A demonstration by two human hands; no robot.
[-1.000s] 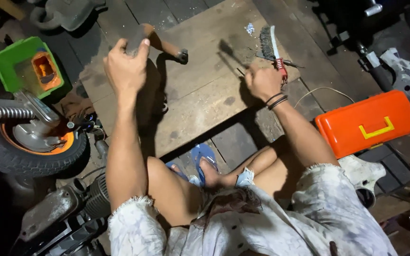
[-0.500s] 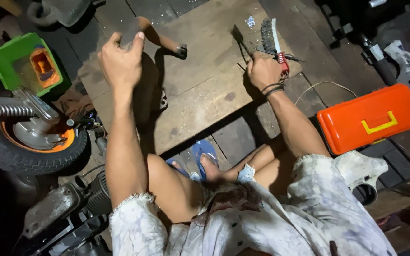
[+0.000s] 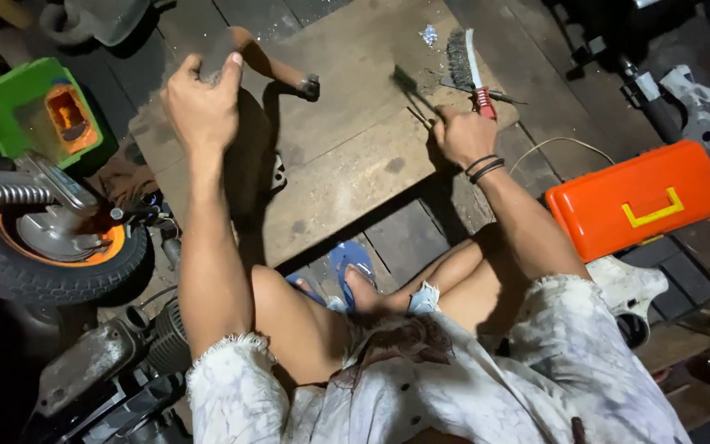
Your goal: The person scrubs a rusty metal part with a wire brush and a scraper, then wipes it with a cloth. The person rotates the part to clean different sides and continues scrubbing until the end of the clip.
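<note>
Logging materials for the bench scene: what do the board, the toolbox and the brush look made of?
Board: bare, unfinished wood, with plank seams, grain and stains. Toolbox: likely moulded plastic, glossy orange shell with a yellow handle. Brush: probably metal wire bristles, grey and dense, on a pale back with a red grip; the back's material is unclear.

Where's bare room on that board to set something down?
Bare board lies between the left hand and right hand, toward the near edge. Crowded spots: the wire brush at the far right corner, and the wheel and green tub off the left edge.
</note>
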